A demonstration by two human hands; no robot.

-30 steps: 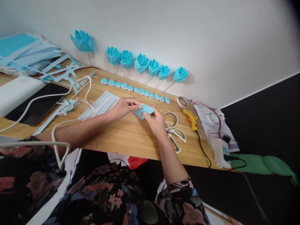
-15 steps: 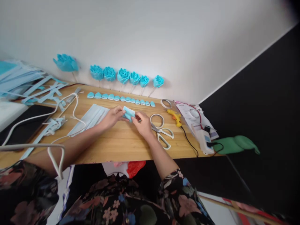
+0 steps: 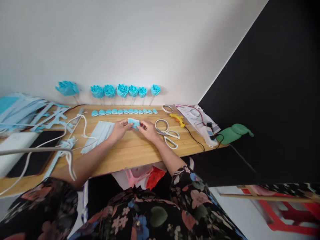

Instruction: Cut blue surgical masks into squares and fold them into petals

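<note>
— What's the room like?
— A plain white wall [image 3: 125,43] stands behind a long light wooden tabletop [image 3: 130,153]. A black wall panel [image 3: 275,83] fills the three o'clock side.

— What's on the wood?
— At twelve o'clock, blue fabric roses on thin sticks [image 3: 122,90] lean against the wall. A row of small blue folded petals [image 3: 122,112] lies just in front of them. A flat pale-blue pleated face mask [image 3: 98,135] lies at nine o'clock from the hands, and white-handled scissors [image 3: 167,135] lie at three o'clock, touching the right one. A yellow glue gun [image 3: 177,119] sits near them, towards two o'clock.

— And the hands?
— They're close together low over the tabletop, with both forearms reaching in from six o'clock. The left hand [image 3: 121,128] and right hand [image 3: 150,130] each pinch one end of the same thing.

— Which is?
— A small folded piece of light-blue mask fabric [image 3: 133,122]. It's held between the fingertips near the middle of the tabletop, just in front of the petal row. It looks creased and bent over; I can't make out its finer folds.
</note>
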